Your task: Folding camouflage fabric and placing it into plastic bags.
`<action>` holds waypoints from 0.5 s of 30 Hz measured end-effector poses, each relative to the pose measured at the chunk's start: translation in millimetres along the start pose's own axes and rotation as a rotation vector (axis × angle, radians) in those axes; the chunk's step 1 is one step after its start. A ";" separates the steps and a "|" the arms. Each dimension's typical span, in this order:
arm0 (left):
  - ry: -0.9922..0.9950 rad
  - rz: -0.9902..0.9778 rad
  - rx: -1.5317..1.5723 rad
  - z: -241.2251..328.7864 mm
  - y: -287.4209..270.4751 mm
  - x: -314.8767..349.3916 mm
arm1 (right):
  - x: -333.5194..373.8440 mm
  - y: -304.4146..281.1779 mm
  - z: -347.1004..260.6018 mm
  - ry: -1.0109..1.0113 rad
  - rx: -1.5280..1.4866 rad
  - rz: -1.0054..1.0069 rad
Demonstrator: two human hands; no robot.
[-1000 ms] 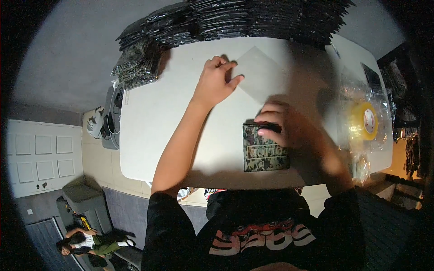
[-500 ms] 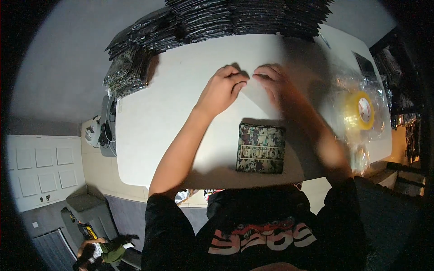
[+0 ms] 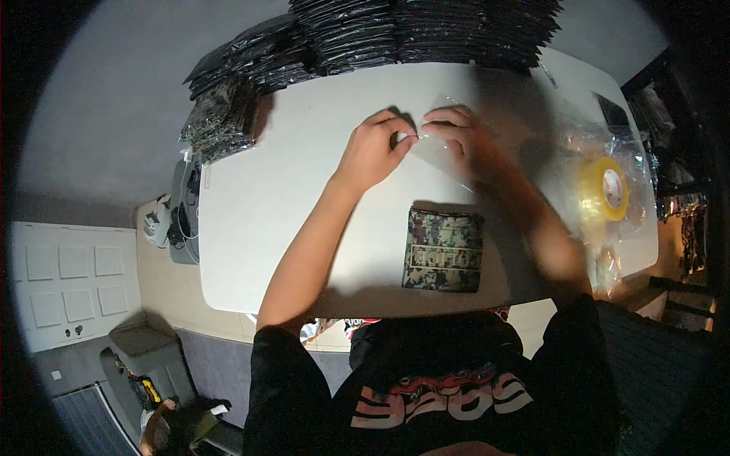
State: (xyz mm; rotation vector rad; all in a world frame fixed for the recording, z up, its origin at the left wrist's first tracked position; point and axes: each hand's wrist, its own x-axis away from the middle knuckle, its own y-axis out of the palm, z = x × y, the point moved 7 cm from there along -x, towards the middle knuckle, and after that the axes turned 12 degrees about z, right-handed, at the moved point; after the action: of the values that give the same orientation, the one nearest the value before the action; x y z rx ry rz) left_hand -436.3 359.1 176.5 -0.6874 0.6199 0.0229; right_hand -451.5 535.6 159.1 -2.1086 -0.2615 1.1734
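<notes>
Over the middle of the white table, a clear plastic bag [image 3: 439, 158] lies under and between my hands. Thumb and fingers of my left hand [image 3: 378, 148] pinch its edge. My right hand [image 3: 462, 135] is closed on the bag from the other side, fingers bent toward the left fingertips; shadow covers part of that hand. Nearer to me, a folded camouflage-patterned fabric item [image 3: 443, 251] with a rectangular lettered panel lies flat, touched by neither hand.
Stacks of black plastic packages [image 3: 426, 34] line the table's far edge. A pile of camouflage packages [image 3: 220, 121] sits at the far left corner. On the right are a roll of yellowish tape [image 3: 603, 188] and crumpled clear plastic [image 3: 642, 152]. A person [image 3: 163, 425] is on a grey sofa [image 3: 148, 349].
My right fingers have shifted slightly on the clear bag, and more of its film now shows beyond and below them. The camouflage item stays in place on the table.
</notes>
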 end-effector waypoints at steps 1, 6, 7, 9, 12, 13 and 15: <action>-0.051 -0.023 -0.009 -2.6 1.1 -0.2 | -1.1 -0.9 -1.1 -0.010 0.015 -0.024; -0.084 -0.038 -0.002 -0.5 2.8 -3.5 | -4.1 -6.2 -3.3 -0.015 0.031 -0.029; -0.101 -0.045 0.004 -1.4 2.9 -3.6 | -4.9 -7.1 -4.1 -0.009 0.025 -0.031; -0.065 -0.063 -0.009 -0.3 2.8 -2.9 | -5.2 -8.2 -3.9 -0.002 0.021 -0.033; 0.026 -0.076 -0.024 3.0 0.6 0.5 | -6.6 -10.6 -5.8 -0.064 0.028 -0.029; 0.081 -0.071 -0.028 6.4 -1.1 2.0 | -7.1 -10.5 -6.5 -0.075 0.042 -0.040; 0.173 -0.068 -0.028 15.3 -5.1 3.1 | -6.2 -10.4 -4.4 -0.082 0.062 -0.050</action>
State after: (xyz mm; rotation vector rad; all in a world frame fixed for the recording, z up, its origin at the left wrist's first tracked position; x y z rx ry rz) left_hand -424.5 363.8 187.0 -0.7419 0.7631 -0.0917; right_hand -449.8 538.1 171.6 -1.9920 -0.3097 1.2250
